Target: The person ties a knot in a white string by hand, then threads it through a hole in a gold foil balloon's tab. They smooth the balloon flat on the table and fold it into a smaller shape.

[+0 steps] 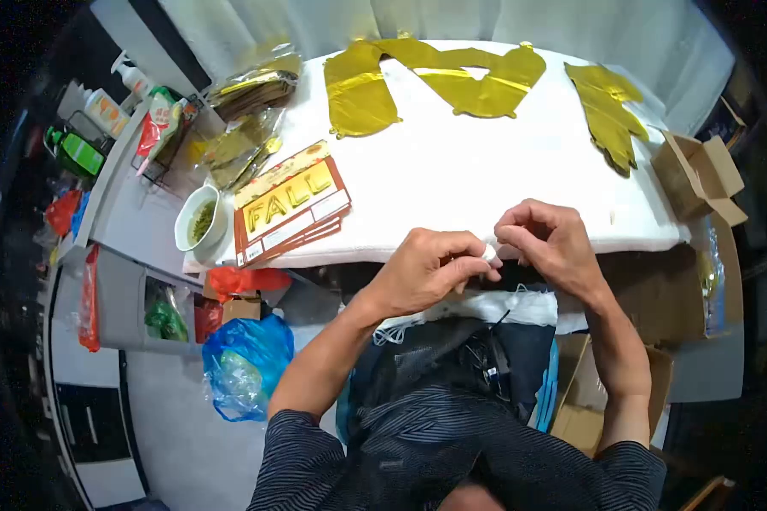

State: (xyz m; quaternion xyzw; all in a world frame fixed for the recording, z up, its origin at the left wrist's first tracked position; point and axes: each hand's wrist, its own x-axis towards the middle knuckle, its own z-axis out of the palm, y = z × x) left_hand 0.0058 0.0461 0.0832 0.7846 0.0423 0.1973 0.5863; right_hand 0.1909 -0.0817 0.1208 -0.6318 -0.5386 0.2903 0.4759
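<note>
My left hand (pixel 422 271) is closed in a pinch around a small white object (pixel 489 253) in front of the table edge; its exact kind is too small to make out. Just right of it, my right hand (pixel 558 247) has thumb and index finger pressed together. Whatever those fingers hold, if anything, is hidden. Beyond my hands, flat gold foil letter balloons (pixel 362 89) lie on the white-covered table (pixel 486 170). A separate gold leaf-shaped foil balloon (pixel 609 115) lies at the right. Left of my hands rests a stack of printed "FALL" cards (pixel 291 204).
A white bowl (pixel 201 220) with green bits stands by the cards. Clear bags with gold foil (pixel 243 149) lie behind it. Opened cardboard boxes (pixel 699 175) flank the right side. A blue plastic bag (pixel 247 366) hangs at lower left. White cloth with loose threads (pixel 520 307) covers my lap.
</note>
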